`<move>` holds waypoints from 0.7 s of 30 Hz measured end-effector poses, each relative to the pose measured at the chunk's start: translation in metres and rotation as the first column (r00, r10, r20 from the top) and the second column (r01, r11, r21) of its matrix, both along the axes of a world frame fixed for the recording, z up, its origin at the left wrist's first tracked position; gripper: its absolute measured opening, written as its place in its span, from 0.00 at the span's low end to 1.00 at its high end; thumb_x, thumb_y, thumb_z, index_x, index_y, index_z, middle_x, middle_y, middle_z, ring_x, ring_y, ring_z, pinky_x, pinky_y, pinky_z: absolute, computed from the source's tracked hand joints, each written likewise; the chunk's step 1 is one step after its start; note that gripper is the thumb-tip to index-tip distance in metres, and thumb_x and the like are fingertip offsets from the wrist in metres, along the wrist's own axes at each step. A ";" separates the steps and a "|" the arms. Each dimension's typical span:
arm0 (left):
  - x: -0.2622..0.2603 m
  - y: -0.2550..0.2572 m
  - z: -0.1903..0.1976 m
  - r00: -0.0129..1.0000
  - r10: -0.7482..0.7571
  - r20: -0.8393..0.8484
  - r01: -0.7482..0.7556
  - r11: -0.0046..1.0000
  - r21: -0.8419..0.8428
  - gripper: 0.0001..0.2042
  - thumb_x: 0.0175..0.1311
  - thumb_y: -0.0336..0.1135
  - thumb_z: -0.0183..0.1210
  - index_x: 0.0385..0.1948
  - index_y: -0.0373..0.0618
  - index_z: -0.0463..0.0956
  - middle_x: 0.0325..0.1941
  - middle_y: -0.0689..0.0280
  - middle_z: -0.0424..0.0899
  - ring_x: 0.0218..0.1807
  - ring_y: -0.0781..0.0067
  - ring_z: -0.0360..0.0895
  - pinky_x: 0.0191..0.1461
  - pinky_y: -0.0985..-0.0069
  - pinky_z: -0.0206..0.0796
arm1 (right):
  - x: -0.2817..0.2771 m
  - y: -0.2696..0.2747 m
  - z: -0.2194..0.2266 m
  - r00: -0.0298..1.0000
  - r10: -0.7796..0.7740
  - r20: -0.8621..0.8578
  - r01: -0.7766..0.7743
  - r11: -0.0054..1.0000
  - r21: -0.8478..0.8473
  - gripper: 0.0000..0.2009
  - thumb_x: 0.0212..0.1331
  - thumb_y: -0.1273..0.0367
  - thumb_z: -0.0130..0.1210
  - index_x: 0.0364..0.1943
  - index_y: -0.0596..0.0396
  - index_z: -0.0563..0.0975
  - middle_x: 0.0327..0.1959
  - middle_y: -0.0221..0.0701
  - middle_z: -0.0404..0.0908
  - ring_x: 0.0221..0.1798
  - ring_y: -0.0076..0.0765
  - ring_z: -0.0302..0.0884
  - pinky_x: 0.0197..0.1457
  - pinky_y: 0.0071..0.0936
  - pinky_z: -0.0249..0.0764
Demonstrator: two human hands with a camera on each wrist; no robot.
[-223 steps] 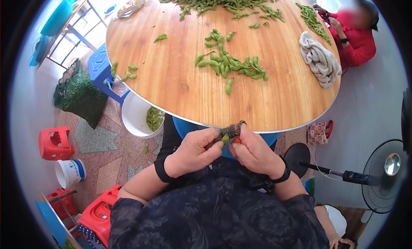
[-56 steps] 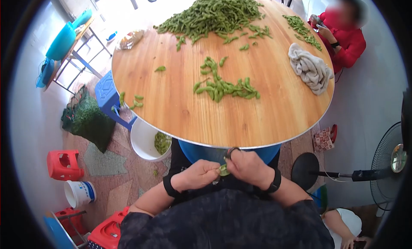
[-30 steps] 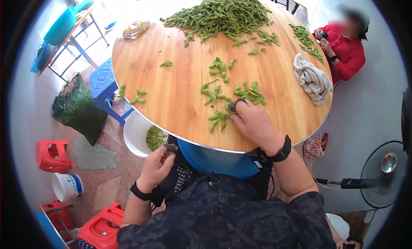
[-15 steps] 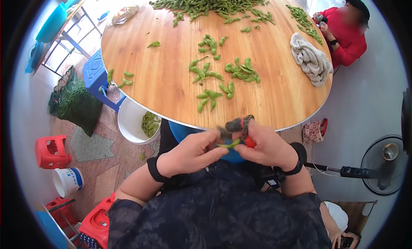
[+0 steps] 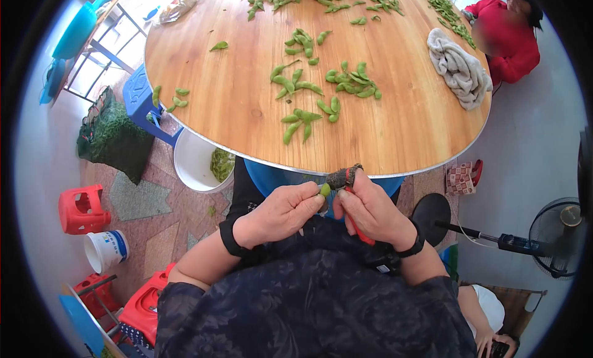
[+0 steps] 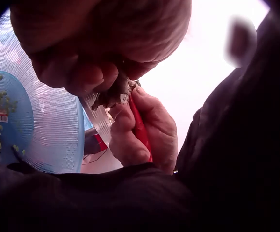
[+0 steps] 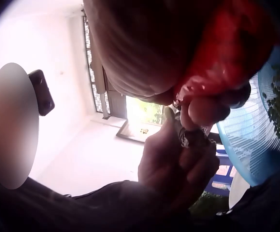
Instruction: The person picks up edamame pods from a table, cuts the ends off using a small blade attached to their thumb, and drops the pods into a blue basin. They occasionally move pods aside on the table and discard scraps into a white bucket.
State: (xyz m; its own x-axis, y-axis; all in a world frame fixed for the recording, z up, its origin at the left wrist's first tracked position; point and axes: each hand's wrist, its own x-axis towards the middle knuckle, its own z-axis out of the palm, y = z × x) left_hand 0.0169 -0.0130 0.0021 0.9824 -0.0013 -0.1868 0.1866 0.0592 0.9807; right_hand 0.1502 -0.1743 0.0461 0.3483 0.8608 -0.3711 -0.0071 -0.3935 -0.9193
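Just below the near rim of the table (image 5: 432, 163) we pinch one edamame pod (image 5: 325, 189) between the curled fingers of our left hand (image 5: 278, 211) and our right hand (image 5: 369, 211), which also grips a red-handled tool (image 5: 358, 225), with loose pods (image 5: 321, 95) scattered farther out.

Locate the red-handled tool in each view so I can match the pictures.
Head: red tool sits low centre, in the right hand, under the table edge.
Left wrist: red tool sits centre, gripped by the right hand.
Right wrist: red tool sits top right, close to the lens.
Shared landmark: the blue basket.
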 end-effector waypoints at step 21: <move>0.002 0.000 0.011 0.898 -0.152 0.413 -0.246 0.606 0.757 0.08 0.57 0.27 0.57 0.21 0.42 0.67 0.20 0.59 0.71 0.24 0.56 0.71 0.26 0.68 0.63 | -0.007 0.000 -0.025 0.938 0.107 0.331 -0.151 0.983 0.109 0.09 0.60 0.74 0.45 0.42 0.62 0.62 0.23 0.52 0.74 0.30 0.64 0.76 0.29 0.48 0.70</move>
